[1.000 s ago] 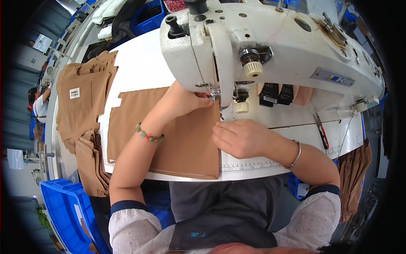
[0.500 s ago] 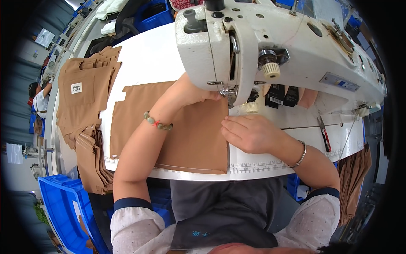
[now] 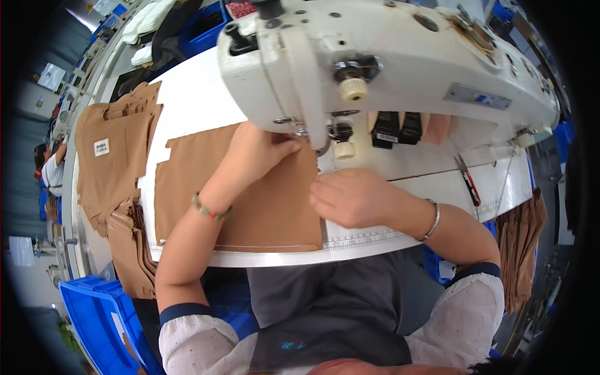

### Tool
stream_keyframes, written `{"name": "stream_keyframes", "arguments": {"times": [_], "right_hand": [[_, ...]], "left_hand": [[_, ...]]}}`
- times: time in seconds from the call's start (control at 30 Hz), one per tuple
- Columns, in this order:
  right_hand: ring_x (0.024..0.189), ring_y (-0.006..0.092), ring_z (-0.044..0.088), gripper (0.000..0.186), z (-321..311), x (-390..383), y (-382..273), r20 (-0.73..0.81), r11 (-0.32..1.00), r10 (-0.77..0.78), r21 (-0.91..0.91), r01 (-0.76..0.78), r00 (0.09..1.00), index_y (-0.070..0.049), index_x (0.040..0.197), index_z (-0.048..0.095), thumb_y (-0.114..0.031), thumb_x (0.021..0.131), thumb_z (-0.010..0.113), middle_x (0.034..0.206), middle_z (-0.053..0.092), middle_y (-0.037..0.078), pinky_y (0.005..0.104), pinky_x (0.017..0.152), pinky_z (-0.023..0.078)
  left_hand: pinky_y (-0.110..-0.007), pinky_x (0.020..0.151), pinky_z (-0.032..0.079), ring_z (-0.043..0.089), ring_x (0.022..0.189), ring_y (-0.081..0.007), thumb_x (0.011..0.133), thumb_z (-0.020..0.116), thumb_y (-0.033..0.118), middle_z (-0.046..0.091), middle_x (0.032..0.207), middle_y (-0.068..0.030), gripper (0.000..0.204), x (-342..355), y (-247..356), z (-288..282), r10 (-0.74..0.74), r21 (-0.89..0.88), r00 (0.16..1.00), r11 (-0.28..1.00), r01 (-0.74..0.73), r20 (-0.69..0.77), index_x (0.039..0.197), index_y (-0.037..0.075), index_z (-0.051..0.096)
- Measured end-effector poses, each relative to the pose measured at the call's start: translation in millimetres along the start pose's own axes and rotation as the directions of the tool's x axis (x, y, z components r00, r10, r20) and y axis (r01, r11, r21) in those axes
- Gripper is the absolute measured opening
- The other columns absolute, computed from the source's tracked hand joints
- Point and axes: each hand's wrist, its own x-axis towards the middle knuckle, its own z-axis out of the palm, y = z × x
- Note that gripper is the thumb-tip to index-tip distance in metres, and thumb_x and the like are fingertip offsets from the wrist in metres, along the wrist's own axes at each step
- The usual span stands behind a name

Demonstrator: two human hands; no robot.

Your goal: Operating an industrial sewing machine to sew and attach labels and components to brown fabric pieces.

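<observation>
A flat brown fabric panel (image 3: 269,209) lies on the white sewing table, its far right corner close to the presser foot of a white sewing machine (image 3: 262,81). My left hand (image 3: 256,153) is closed on the panel's far edge beside the needle area. Its thumb shows on the cloth, while the machine head partly hides the other fingers. My right hand (image 3: 350,199) has its fingers curled together at the right edge of the panel, closed on it just below the presser foot. How deep either grip goes on the cloth is hidden.
Brown cut pieces with a white label (image 3: 102,147) are stacked at the left, hanging over the table edge. Red-handled snips (image 3: 469,181) and black tags (image 3: 385,129) lie right. Blue crates (image 3: 94,312) stand below left. More brown pieces (image 3: 519,250) hang right.
The whole view has shifted, so machine and table appear farther left. My left hand now shows more of its back and thumb near the presser foot. Both hands stay at the panel.
</observation>
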Motion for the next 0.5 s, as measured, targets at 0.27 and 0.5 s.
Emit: {"name": "stream_keyframes", "arguments": {"times": [0.27, 0.5], "right_hand": [[0.063, 0.0144, 0.054, 0.011, -15, -1, -54, 0.017, 0.999, 0.025, 0.034, -0.026, 1.0, -0.01, 0.074, 0.058, -0.017, 0.07, 0.065, 0.068, 0.05, 0.0, 0.0285, 0.05, 0.039], [0.072, 0.0151, 0.064, 0.016, -22, 4, -71, -0.174, 0.99, 0.137, -0.012, -0.141, 0.975, -0.004, 0.088, 0.066, -0.014, 0.076, 0.069, 0.088, 0.066, 0.005, 0.0266, 0.056, 0.046]], "left_hand": [[-0.049, 0.112, 0.037, 0.057, 0.124, -0.0315, 0.076, 0.087, 0.031, 0.063, 0.125, -0.0085, 0.053, -123, 72, 19, 0.206, 0.18, 0.976, 0.96, -0.216, 0.069, 0.117, 0.008, 0.063], [-0.054, 0.115, 0.035, 0.069, 0.098, -0.0193, 0.073, 0.085, 0.017, 0.072, 0.094, 0.0023, 0.023, -145, 54, 42, 0.571, 0.6, 0.797, 0.713, -0.364, -0.195, 0.09, 0.013, 0.071]]}}
